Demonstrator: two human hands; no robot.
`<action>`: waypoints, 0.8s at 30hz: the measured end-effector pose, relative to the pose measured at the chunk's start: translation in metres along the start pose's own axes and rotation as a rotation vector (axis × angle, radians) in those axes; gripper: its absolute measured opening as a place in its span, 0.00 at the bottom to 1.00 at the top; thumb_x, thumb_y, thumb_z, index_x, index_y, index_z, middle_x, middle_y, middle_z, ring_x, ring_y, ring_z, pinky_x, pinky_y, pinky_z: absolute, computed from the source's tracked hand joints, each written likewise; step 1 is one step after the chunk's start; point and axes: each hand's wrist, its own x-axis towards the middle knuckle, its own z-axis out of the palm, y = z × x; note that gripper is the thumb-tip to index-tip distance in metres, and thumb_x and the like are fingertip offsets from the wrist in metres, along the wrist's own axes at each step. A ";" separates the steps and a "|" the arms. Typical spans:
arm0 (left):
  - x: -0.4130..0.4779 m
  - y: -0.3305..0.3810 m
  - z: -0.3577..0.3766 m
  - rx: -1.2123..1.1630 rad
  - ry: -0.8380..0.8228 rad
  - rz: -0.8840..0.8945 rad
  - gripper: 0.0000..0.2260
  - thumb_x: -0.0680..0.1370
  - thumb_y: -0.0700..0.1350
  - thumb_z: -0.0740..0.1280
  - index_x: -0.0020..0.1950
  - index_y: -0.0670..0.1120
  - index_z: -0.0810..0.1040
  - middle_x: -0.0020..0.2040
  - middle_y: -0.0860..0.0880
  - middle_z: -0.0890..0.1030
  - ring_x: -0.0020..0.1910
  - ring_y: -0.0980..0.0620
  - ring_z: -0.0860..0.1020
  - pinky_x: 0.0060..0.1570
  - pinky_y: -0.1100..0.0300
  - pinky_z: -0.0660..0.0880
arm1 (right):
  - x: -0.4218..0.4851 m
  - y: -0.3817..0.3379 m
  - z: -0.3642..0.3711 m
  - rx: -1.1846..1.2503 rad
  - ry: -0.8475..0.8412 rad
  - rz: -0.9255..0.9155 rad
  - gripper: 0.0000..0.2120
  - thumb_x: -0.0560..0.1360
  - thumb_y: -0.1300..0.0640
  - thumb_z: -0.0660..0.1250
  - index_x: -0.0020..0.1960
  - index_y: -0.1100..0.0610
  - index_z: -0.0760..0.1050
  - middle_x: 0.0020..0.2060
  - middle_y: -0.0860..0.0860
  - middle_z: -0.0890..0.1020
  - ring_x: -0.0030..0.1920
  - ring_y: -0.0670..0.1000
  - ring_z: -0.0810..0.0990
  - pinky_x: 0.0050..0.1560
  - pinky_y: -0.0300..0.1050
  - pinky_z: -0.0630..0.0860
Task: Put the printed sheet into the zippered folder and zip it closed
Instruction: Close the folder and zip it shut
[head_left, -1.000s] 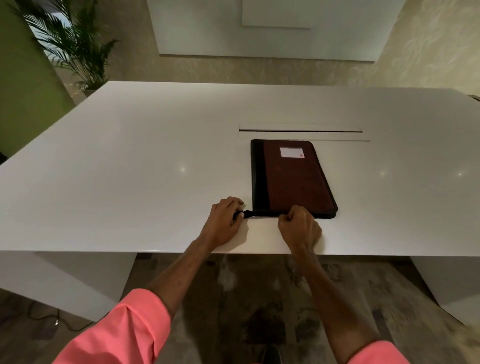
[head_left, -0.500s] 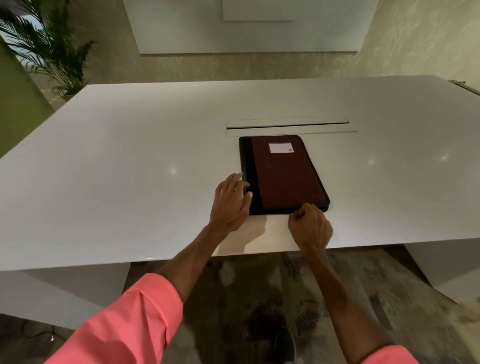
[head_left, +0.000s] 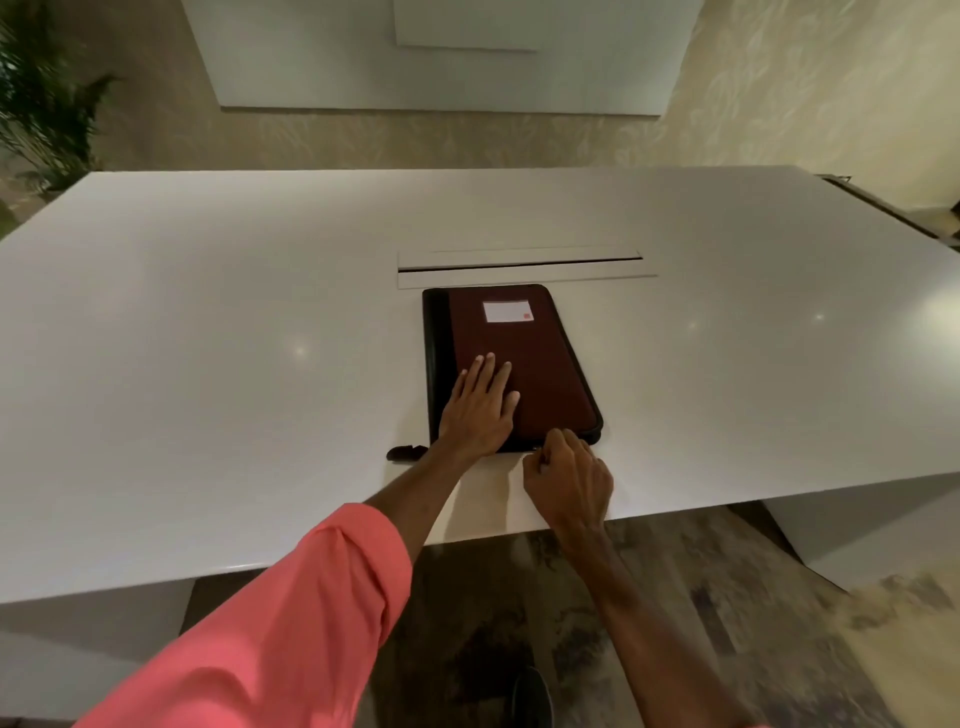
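Currently: white table (head_left: 208, 364), dark red zippered folder (head_left: 540, 358) lying flat and shut near its front edge, just in front of the cable slot (head_left: 519, 265). Left hand (head_left: 480, 408) open, palm flat on the cover. Right hand (head_left: 569, 480) fisted at folder's near edge, pinching something small, likely the zipper pull. Black tab (head_left: 407, 453) sticks out left of the near corner. Printed sheet not visible.
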 end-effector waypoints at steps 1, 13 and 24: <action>0.000 -0.001 0.002 0.018 0.009 -0.008 0.28 0.92 0.56 0.47 0.91 0.48 0.49 0.91 0.46 0.46 0.91 0.47 0.43 0.89 0.47 0.42 | 0.001 0.002 -0.001 -0.013 0.003 -0.005 0.08 0.74 0.54 0.74 0.41 0.52 0.75 0.35 0.47 0.79 0.33 0.48 0.73 0.36 0.42 0.71; 0.007 -0.011 0.023 0.050 0.070 -0.037 0.30 0.91 0.59 0.46 0.91 0.49 0.47 0.91 0.44 0.46 0.91 0.45 0.42 0.89 0.44 0.42 | 0.029 0.056 -0.018 -0.039 0.073 0.154 0.09 0.74 0.56 0.71 0.37 0.53 0.74 0.34 0.46 0.78 0.29 0.48 0.73 0.32 0.44 0.75; 0.011 -0.018 0.032 0.116 0.087 -0.017 0.30 0.90 0.60 0.44 0.91 0.49 0.46 0.91 0.45 0.47 0.91 0.44 0.44 0.89 0.43 0.44 | 0.071 0.090 -0.011 -0.018 0.034 0.177 0.08 0.82 0.51 0.68 0.46 0.50 0.76 0.41 0.44 0.79 0.36 0.49 0.78 0.35 0.46 0.77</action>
